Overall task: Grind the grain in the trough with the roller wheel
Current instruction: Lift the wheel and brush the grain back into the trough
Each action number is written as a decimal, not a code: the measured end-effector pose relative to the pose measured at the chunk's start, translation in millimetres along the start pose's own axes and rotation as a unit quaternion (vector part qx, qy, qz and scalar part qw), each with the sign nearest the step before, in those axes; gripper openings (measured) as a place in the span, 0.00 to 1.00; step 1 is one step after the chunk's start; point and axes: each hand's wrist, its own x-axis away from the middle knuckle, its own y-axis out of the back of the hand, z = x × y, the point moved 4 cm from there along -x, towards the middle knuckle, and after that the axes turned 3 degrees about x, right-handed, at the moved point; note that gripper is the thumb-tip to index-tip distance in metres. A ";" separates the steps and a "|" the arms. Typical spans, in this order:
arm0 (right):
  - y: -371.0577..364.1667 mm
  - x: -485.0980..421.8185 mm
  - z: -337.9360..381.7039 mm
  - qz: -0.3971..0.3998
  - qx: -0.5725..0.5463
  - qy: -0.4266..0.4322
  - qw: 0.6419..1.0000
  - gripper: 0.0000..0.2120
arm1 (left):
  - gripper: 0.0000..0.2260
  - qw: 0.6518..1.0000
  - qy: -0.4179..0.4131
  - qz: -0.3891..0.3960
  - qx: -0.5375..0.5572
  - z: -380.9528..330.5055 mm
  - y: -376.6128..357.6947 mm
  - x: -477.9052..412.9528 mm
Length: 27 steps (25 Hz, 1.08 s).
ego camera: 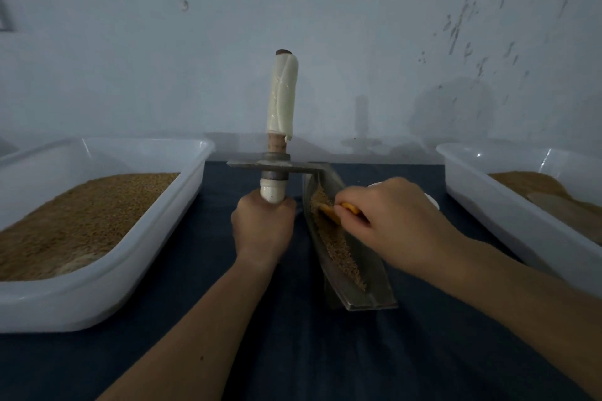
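A long metal trough (358, 283) lies on the dark cloth at centre, running away from me, with a strip of brown grain (335, 244) along its bottom. My left hand (264, 231) grips the lower handle of the roller wheel (282, 98), held upright to the left of the trough; its flat metal disc (254, 165) is seen edge-on and level, above the table. My right hand (391, 221) pinches a small yellow brush or scraper (335, 210) whose end sits in the grain near the trough's far half.
A white plastic tub (107, 296) of whole grain stands at the left. Another white tub (521, 215) with brown grain and paler ground meal stands at the right. A small white bowl (431, 200) peeks out behind my right hand. A pale wall rises close behind.
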 end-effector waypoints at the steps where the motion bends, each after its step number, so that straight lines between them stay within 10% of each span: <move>1: 5.4 -0.7 -1.0 -0.011 -0.001 -0.003 1.000 0.17 | 0.06 1.000 0.003 -0.001 0.000 0.1 0.3 -0.5; 6: 14.3 -35.8 -21.9 -0.092 0.014 -0.018 0.995 0.14 | 0.06 1.000 0.003 -0.004 -0.004 -0.7 -0.4 -0.6; 27: -6.6 -3.8 -2.1 0.084 0.089 0.094 0.988 0.16 | 0.06 1.000 0.017 0.010 -0.004 4.7 -4.8 -6.7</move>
